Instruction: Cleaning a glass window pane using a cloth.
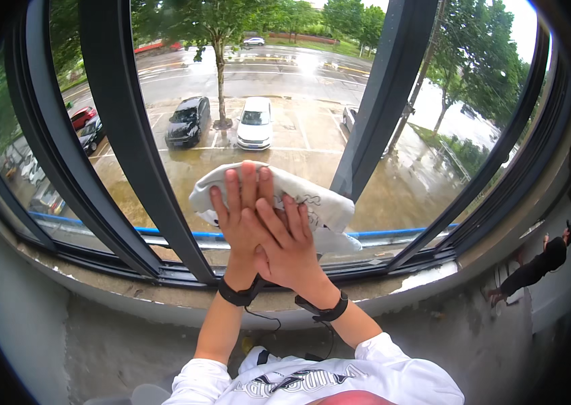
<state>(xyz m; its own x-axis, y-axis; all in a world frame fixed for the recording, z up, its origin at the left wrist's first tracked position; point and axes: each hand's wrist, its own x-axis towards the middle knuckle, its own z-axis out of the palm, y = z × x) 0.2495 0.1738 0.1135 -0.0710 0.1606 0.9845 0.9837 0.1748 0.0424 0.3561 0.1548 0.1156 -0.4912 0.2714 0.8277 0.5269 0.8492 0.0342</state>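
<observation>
A folded light-grey cloth (329,202) with dark printed marks lies against the window glass (184,162) in front of me. My left hand (239,219) is flat on the cloth, its fingers stretched upward. Partly over it lies my right hand (291,244), also flat, with its fingers slightly spread and angled up to the left. Neither hand's fingers are curled round the cloth. A black band circles each wrist, and thin dark cables hang below the bands.
Dark window bars (126,128) rise to the left, and another bar (376,101) slants at the right. Below the panes runs a rough, curved-looking sill (380,289). Another person (543,266) in dark clothes is at the far right. Outside are parked cars and trees.
</observation>
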